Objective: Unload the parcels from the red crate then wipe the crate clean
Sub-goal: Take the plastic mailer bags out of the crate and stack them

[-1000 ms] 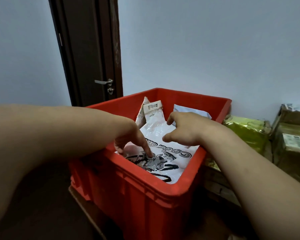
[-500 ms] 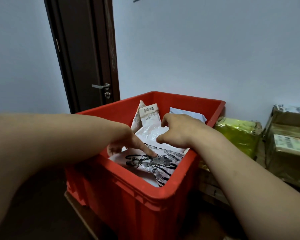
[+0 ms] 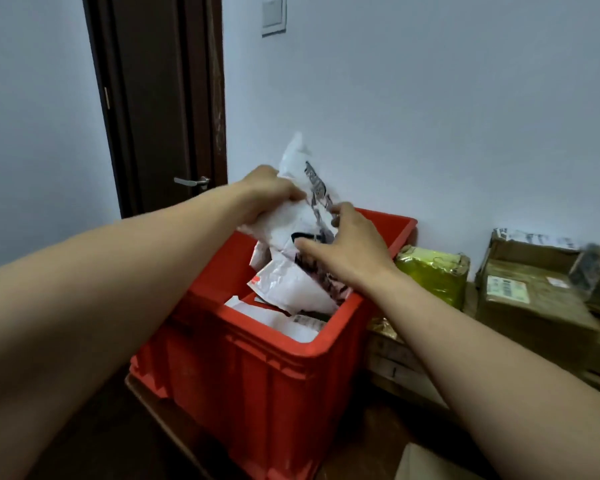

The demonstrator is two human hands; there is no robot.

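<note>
The left hand (image 3: 271, 194) grips the top of a white bag (image 3: 293, 220) and holds it up over the crate (image 3: 274, 393), so it can come out. The right hand (image 3: 354, 251) lies against the bag's side, likely to steady it; I cannot tell if it grips. More parcels (image 3: 284, 282) sit low in the crate, so wiping must wait.

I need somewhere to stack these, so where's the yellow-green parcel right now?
In the head view, the yellow-green parcel lies right of the red crate, by the wall, with brown cardboard boxes on its right.
</note>
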